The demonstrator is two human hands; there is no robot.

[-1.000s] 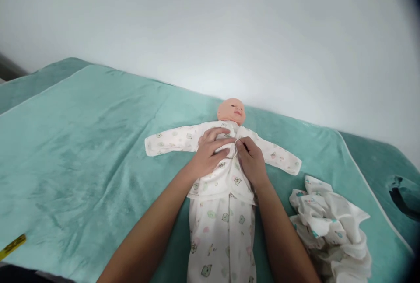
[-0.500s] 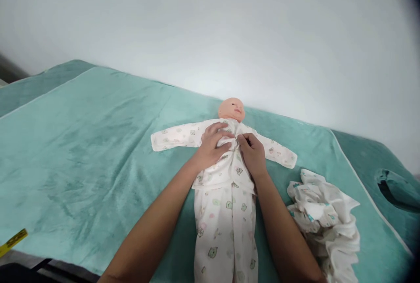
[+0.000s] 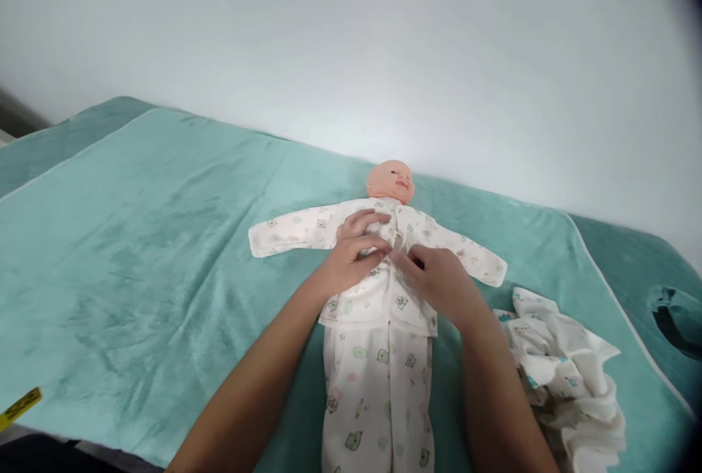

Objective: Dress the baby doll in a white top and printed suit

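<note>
A baby doll lies on its back, dressed in a white patterned baby shirt and matching trousers. Both sleeves are spread out to the sides. My left hand rests on the left half of the chest, its fingers bent and its thumb and forefinger near the front opening. Across from it, my right hand has its fingers curled and pinches the shirt front at the opening, close to my left fingertips. The exact spot of the pinch is partly hidden by the fingers.
Under the doll is a light green cloth over a darker green padded bed. A crumpled white printed cloth lies at the right. A white wall rises behind. A yellow strip shows at the lower left.
My right hand has moved down the shirt front from the upper chest, its forearm swinging right. My left hand has shifted only slightly.
</note>
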